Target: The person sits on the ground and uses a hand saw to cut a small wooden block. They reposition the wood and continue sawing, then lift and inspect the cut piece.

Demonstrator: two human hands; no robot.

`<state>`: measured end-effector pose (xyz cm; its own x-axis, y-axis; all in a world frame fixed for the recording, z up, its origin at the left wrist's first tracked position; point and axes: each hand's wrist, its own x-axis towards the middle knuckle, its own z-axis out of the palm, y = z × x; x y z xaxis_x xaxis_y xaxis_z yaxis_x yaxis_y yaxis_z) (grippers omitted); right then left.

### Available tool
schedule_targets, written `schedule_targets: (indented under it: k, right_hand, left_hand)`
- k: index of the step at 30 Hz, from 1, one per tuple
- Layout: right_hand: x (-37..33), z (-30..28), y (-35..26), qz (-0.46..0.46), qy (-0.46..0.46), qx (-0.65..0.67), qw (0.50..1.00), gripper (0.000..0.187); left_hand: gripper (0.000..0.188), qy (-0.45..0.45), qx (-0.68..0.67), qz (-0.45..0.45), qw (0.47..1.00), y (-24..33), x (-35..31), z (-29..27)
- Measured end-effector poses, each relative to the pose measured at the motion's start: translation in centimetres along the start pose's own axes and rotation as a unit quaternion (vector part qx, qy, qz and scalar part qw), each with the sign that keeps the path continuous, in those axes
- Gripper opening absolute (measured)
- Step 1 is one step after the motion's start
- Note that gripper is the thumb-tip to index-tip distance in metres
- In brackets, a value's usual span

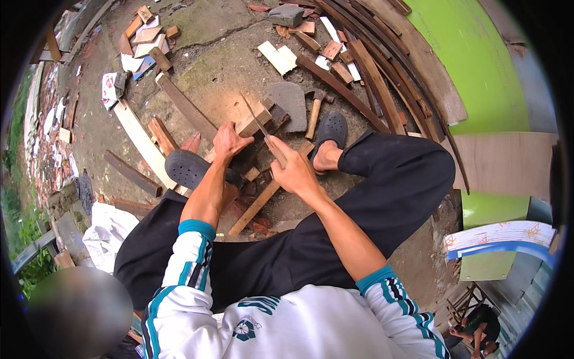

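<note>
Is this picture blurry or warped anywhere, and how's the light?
In the head view, light looks soft, without hard shadows; the fisheye lens bends the green panel near the rim, and corners go black; a round patch at lower left is too blurred to read; the right hand and saw look fairly crisp.

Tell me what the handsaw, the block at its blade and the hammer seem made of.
Handsaw: thin, dark blade, probably metal; dull brown handle, likely wood.
Block: pale tan and matte, with sawdust-like powder nearby, likely unfinished wood.
Hammer: dark head, apparently metal; light, wood-coloured handle, finish unclear.
</note>
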<state>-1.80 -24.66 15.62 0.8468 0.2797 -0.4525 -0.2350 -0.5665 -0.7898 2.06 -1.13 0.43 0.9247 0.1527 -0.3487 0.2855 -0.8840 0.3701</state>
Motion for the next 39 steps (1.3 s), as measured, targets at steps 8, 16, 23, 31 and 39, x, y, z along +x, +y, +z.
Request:
schedule_targets:
  k: [8, 16, 23, 31, 39]
  right_hand:
    - [-5.1, -1.0, -1.5, -0.043, 0.026, 0.005, 0.999, 0.066]
    - [-9.3, -1.3, -1.0, -0.073, 0.017, -0.004, 0.997, 0.068]
    - [-3.5, 1.6, -2.4, 0.014, 0.008, -0.033, 0.999, 0.070]
    - [0.2, 0.8, -2.2, 0.000, 0.026, -0.042, 0.999, 0.065]
    - [-5.8, -0.3, -0.2, -0.081, 0.037, -0.022, 0.996, 0.075]
  left_hand:
    - [0.075, -0.004, 0.001, -0.017, 1.000, -0.1, 1.3, -1.4]
    - [0.075, 0.011, 0.001, -0.023, 1.000, -0.2, 1.1, -1.2]
    - [0.077, 0.015, 0.000, 0.000, 1.000, -1.4, -0.9, 0.5]
    - [0.075, 0.034, -0.013, 0.011, 0.999, 0.7, 0.4, -0.6]
    - [0.077, 0.049, 0.013, -0.006, 0.999, 0.0, 0.5, -0.5]
